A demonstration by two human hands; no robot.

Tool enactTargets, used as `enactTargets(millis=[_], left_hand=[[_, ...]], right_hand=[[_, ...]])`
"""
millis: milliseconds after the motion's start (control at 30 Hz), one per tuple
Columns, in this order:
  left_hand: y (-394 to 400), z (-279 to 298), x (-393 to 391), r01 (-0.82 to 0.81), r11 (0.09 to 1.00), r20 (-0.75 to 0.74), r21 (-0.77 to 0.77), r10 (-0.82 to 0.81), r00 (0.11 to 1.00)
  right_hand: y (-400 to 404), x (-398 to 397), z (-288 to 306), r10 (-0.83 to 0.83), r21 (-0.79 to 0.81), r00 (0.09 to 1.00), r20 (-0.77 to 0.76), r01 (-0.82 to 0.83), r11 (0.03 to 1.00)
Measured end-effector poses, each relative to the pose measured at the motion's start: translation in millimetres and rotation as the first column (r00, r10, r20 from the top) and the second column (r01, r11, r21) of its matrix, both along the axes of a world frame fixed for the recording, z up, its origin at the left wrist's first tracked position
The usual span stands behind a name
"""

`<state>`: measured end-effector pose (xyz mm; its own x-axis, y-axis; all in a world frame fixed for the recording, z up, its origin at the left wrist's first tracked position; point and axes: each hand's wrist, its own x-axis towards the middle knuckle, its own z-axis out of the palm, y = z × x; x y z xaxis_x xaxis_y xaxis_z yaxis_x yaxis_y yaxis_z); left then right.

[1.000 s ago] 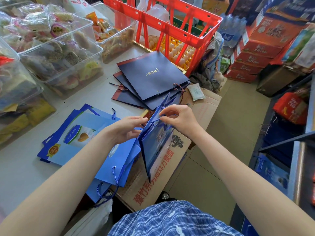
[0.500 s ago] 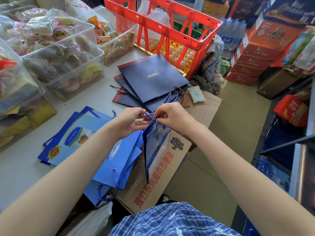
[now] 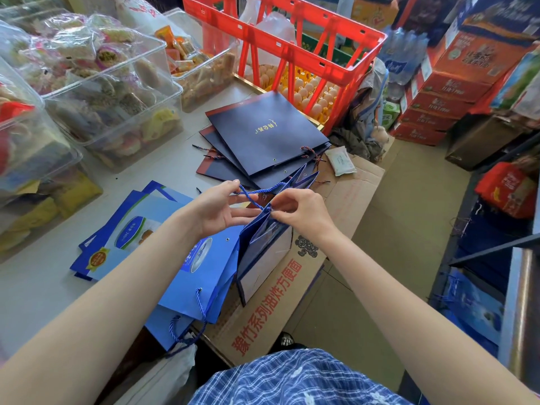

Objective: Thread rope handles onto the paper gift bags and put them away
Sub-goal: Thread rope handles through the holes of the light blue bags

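Observation:
I hold a half-open blue paper gift bag [image 3: 264, 252] over a cardboard box. My right hand [image 3: 298, 210] pinches the bag's top edge at a hole where a blue rope [image 3: 257, 194] enters. My left hand [image 3: 216, 209] pinches the rope's free stretch between thumb and forefinger, a little left of the bag. A pile of flat light-blue bags [image 3: 163, 247], some with rope handles, lies on the grey table [image 3: 35, 287] under my left forearm. Behind my hands lies a stack of flat navy bags [image 3: 263, 135].
Clear plastic tubs of wrapped snacks [image 3: 96, 83] line the table's left side. A red crate [image 3: 292, 45] stands over egg trays at the back. The brown cardboard box [image 3: 292, 276] sits at the table's edge. Red cartons [image 3: 438, 97] and shelving fill the right.
My left hand has drawn a length of blue rope out to the left and up from the bag's top edge. My right hand stays at the hole.

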<state>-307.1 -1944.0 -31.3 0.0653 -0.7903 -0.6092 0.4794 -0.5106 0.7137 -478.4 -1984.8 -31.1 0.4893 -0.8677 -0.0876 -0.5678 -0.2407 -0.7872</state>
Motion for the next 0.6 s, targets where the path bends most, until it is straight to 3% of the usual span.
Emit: enactTargets(millis=[233, 300, 433, 500, 600], left_hand=[[5, 7, -2, 0.023, 0.998, 0.019, 0.054, -0.024, 1.000], [12, 11, -4, 0.136, 0.989, 0.216, 0.062, -0.146, 0.965], [18, 14, -15, 0.354, 0.934, 0.616, 0.046, -0.306, 0.726], [15, 12, -17, 0.389, 0.921, 0.723, 0.020, -0.282, 0.631], [12, 12, -12, 0.409, 0.912, 0.854, 0.019, -0.227, 0.468]], right_hand=[[2, 2, -4, -0.011, 0.012, 1.000, 0.026, 0.011, 1.000], [0, 2, -4, -0.015, 0.004, 0.999, 0.037, 0.015, 1.000], [-1, 2, -2, 0.015, -0.015, 1.000, -0.022, -0.015, 1.000], [-1, 4, 2, 0.103, -0.020, 0.978, -0.179, -0.109, 0.994], [-2, 6, 12, 0.226, 0.066, 0.871, -0.436, -0.220, 0.973]])
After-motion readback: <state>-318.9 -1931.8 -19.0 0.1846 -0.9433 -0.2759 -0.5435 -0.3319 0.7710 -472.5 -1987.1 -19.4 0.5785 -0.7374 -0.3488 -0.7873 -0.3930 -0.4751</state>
